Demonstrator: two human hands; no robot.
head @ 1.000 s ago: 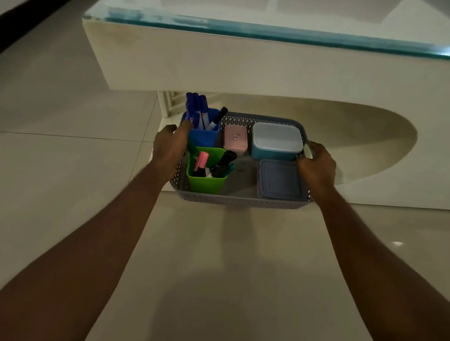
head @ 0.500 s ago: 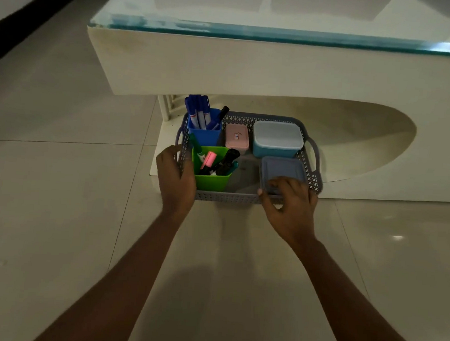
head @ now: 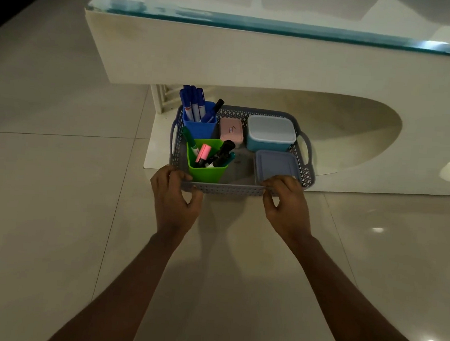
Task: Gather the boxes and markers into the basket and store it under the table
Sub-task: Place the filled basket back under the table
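The left grip and the right grip each pinch the near wall of the grey basket. On both, the fingers are curled over the rim and the thumb is set against the outer face, one grip near each front corner.

Inside the basket, a blue cup of blue markers stands at the far left. A green cup just in front of it holds mixed markers. A pink box and a pale blue box sit along the far side. A flat grey-blue box lies at the near right, just beyond the right grip.

The gathering looks done, so the step in hand is storing. The basket rests on the low white base beneath the glass-topped surface. Its far end is tucked under the overhang, while its near wall seems to hang a little past the front edge of the base, over the tiled floor.

The next move probably calls for a level push straight forward. Both grips should press evenly so the basket does not skew. It should also stay low so the tall blue markers pass under the overhang.
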